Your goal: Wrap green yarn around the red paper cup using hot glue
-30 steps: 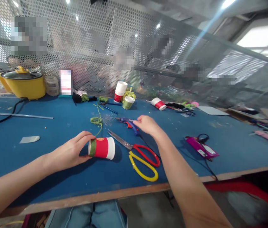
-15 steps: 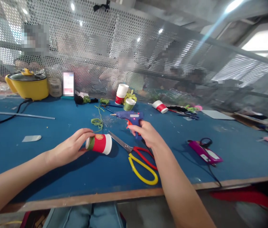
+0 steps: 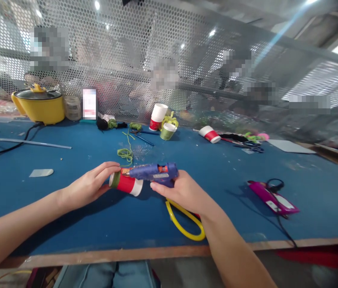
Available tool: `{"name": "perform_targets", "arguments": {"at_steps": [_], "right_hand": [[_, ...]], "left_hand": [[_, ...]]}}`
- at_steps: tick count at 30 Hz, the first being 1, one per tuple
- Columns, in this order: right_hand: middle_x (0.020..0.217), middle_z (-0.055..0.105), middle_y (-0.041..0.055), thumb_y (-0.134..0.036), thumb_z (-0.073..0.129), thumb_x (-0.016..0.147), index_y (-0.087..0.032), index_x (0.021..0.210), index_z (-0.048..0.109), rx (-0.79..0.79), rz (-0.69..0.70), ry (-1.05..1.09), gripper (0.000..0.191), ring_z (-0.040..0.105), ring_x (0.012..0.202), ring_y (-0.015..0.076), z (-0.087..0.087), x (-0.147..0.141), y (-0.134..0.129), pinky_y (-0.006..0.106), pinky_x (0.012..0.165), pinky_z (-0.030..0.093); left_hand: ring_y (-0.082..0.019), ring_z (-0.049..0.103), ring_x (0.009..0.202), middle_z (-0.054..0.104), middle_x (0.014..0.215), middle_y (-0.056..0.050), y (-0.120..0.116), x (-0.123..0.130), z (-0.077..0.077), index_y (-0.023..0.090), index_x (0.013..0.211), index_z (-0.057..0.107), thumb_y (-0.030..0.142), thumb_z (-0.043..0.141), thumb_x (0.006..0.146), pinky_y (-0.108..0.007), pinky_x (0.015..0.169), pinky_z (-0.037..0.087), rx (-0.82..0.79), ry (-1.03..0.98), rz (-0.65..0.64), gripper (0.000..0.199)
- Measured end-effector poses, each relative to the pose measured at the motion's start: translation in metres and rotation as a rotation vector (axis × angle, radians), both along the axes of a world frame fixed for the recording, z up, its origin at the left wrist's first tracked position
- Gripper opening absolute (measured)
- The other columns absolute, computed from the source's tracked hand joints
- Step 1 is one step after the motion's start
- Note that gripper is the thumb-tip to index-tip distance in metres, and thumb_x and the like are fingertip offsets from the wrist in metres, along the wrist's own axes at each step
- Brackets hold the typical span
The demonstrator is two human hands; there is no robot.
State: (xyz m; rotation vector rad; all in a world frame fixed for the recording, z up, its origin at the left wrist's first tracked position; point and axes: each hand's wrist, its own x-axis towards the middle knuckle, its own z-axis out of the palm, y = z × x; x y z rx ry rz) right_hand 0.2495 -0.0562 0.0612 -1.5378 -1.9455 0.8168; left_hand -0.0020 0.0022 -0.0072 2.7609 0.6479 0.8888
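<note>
My left hand (image 3: 92, 185) grips a red and white paper cup (image 3: 126, 185) by its end, where green yarn is wound around it; the cup lies sideways. In my right hand (image 3: 183, 189) is a blue hot glue gun (image 3: 154, 172), its nozzle pointing left over the cup, close to the green band. Whether the tip touches cannot be made out. Loose green yarn (image 3: 125, 153) trails behind the cup. Below my right hand the yellow handle of the scissors (image 3: 183, 224) shows; their blades are hidden by the gun and hand.
A yellow electric pot (image 3: 40, 107), a jar (image 3: 72, 108) and a phone (image 3: 89, 105) stand at the back left. More cups (image 3: 158, 116) and yarn lie along the mesh panel. A purple power strip (image 3: 272, 198) with a cord sits to the right. People are behind the mesh.
My right hand has brought the glue gun down and left, from behind the scissors to over the cup. The gun now covers part of the cup and the scissors. My left hand stays on the cup.
</note>
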Motion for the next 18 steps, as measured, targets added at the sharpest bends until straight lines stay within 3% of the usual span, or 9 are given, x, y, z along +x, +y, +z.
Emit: {"name": "perform_targets", "arguments": {"at_steps": [5,18], "right_hand": [[0.072,0.067,0.002,-0.031,0.057,0.075,-0.017,0.084,0.067,0.037,-0.007,-0.083,0.019,0.057,0.063,0.0161,-0.0009,-0.0051,-0.0034,0.027,0.06,0.046],[0.06,0.059,0.0,-0.027,0.057,0.074,-0.017,0.066,0.059,0.118,0.005,-0.136,0.013,0.05,0.055,0.0131,-0.001,-0.0101,-0.0068,0.024,0.054,0.042]], "left_hand": [[-0.022,0.049,0.114,0.047,0.121,-0.015,0.0001,0.0003,-0.001,0.016,0.123,0.034,0.012,0.044,0.087,-0.038,0.095,0.047,0.006,0.004,0.013,0.038],[-0.022,0.05,0.113,0.049,0.12,-0.013,-0.0009,0.0005,0.0005,0.018,0.125,0.034,0.013,0.045,0.087,-0.038,0.094,0.048,0.005,-0.002,0.021,0.04]]}}
